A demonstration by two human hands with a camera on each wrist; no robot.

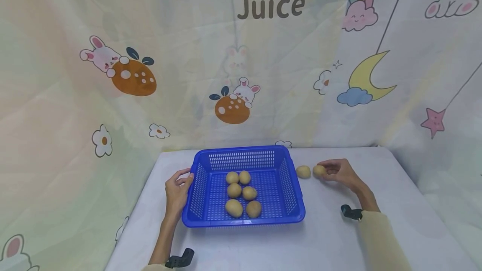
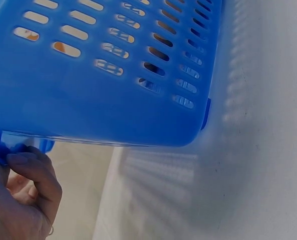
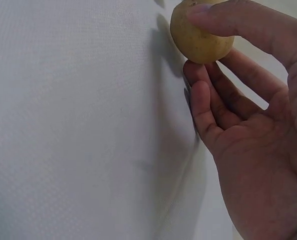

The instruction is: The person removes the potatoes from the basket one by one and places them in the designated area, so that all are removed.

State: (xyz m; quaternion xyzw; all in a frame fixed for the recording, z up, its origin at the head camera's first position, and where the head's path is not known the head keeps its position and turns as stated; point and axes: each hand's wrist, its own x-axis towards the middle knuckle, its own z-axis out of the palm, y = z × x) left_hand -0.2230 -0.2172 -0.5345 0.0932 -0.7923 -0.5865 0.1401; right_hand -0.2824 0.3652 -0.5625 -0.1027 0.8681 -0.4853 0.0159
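Observation:
A blue plastic basket [image 1: 242,223] with slotted walls holds several potatoes [image 1: 234,190], paired up in rows on its mesh floor. My left hand [image 1: 177,191] grips the basket's left rim, thumb over the edge; the left wrist view shows the fingers curled at that rim below the slotted wall [image 2: 113,105]. Outside the basket on the right, my right hand [image 1: 340,172] pinches a potato [image 1: 319,171] between thumb and fingers. Another potato [image 1: 303,172] lies on the table between it and the basket's right wall. Seen from the right wrist, the pinched potato [image 3: 201,37] is close over the white cloth.
The table [image 1: 327,237] has a white cover. Behind and on both sides hangs a printed cloth backdrop [image 1: 180,74] with rabbits, a moon and the word Juice. Each wrist carries a small black camera, such as the right one [image 1: 351,212].

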